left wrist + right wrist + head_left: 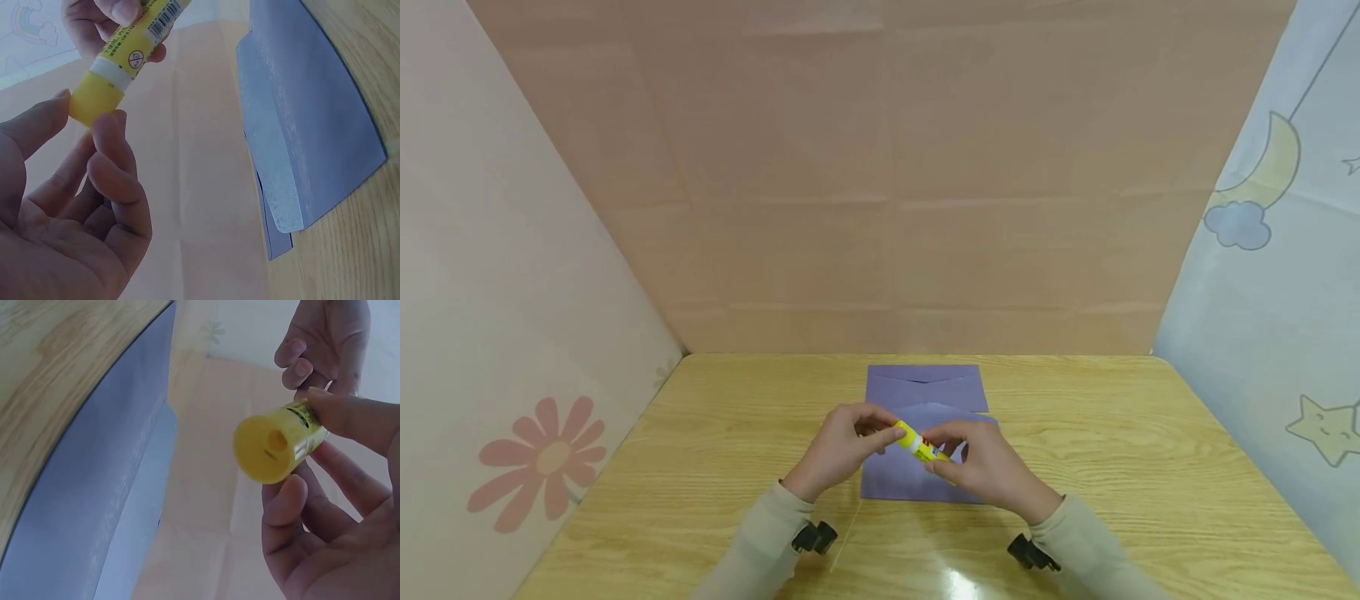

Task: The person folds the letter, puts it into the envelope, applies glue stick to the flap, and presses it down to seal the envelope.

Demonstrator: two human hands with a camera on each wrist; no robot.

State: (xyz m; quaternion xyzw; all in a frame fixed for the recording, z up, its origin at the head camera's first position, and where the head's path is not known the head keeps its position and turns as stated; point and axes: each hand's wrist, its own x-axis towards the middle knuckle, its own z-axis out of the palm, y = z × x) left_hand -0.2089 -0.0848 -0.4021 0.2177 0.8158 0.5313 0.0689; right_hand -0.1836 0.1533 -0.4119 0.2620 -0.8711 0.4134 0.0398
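A yellow glue stick (922, 445) is held at a slant between both hands, over a purple envelope. My left hand (848, 442) pinches its yellow cap (95, 99) between thumb and fingers; a white band shows just above the cap. Farther along, my right hand (992, 462) grips the printed body of the stick with thumb and fingertips. The stick's hollow bottom end (265, 449) faces the right wrist view. Below the hands lies the purple envelope (895, 479), its lighter flap (269, 137) unfolded toward the back, with whitish streaks along the fold.
A second purple envelope (922, 377), its flap folded down, lies just behind the first and is partly covered by it. Both are on a wood-grain table (737, 433). A plain pinkish backdrop (887, 167) stands at the back, with printed sheets on both sides.
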